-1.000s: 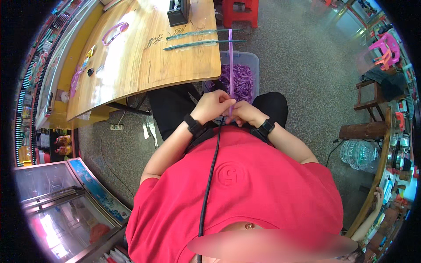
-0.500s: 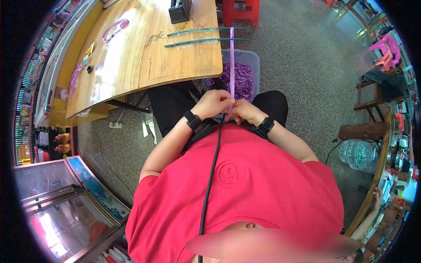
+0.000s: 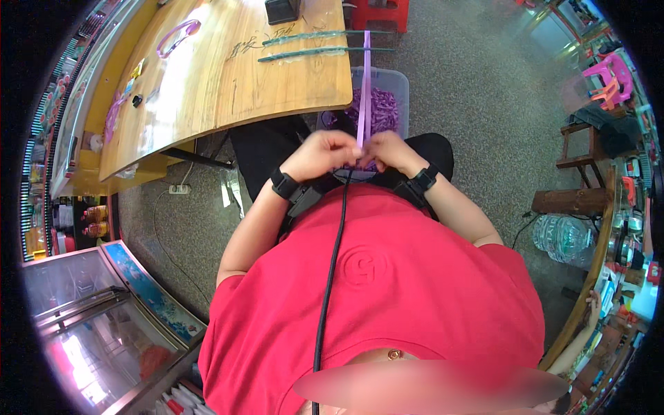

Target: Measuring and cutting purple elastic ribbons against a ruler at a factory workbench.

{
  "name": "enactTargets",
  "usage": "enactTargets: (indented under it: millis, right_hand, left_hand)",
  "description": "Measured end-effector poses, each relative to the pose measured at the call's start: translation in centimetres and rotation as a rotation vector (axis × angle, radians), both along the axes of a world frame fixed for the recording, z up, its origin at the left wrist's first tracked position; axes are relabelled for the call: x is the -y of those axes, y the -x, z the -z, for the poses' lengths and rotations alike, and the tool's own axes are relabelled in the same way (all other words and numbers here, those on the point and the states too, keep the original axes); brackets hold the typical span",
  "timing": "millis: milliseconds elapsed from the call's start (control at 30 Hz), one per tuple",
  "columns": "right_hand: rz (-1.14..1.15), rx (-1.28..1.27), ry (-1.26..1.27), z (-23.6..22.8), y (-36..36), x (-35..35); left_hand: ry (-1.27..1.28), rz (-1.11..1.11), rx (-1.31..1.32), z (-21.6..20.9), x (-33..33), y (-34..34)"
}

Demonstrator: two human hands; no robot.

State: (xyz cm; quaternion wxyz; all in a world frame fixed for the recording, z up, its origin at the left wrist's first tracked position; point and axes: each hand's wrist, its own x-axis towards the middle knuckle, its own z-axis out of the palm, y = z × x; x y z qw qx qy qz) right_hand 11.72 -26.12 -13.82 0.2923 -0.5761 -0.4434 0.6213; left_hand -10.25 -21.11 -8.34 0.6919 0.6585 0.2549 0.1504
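Note:
A narrow purple ribbon (image 3: 366, 83) stretches from two thin green rods (image 3: 304, 54), taped to the table and jutting past its right edge, back toward my lap. My left hand (image 3: 324, 155) pinches the ribbon's near end between thumb and fingertips. Close on its right, my right hand (image 3: 391, 152) has its fingers bent in at the same end, slightly smeared by motion. Beneath the ribbon, a clear plastic bin (image 3: 404, 93) holds a heap of purple ribbon pieces (image 3: 382, 111).
The wooden table (image 3: 207, 104) fills the upper left, with a purple loop (image 3: 178, 36) and a dark holder (image 3: 282, 10) on it. A red stool (image 3: 380, 15) stands beyond the bin. A black cable (image 3: 332, 270) runs down my shirt. Large clear bottles (image 3: 564, 238) lie at right.
Both hands have moved slightly farther from my body and the fingers have shifted at the ribbon's end. The ribbon's strands now look separated near the hands. The view has tilted a little.

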Motion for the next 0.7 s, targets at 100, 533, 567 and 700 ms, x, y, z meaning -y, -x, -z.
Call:
enactTargets:
  millis: [100, 533, 567, 700]
  right_hand:
    - [-0.157, 0.078, 0.131, 0.7, 1.2, 1.3]
    - [-0.240, 0.154, 0.047, 0.6, 1.1, 1.7]
    - [-0.236, 0.120, 0.034, 1.0, 0.9, 1.8]
    - [-0.225, 0.075, 0.020, 0.9, 0.6, 1.8]
  left_hand:
    - [-0.174, -0.186, -0.128, 0.8, -0.7, -0.4]
    - [-0.119, -0.089, -0.152, 4.0, -0.6, -2.4]
    - [0.015, 0.001, -0.079, 3.8, -0.5, -2.4]
    - [-0.127, -0.074, -0.071, 3.4, 0.4, -2.5]
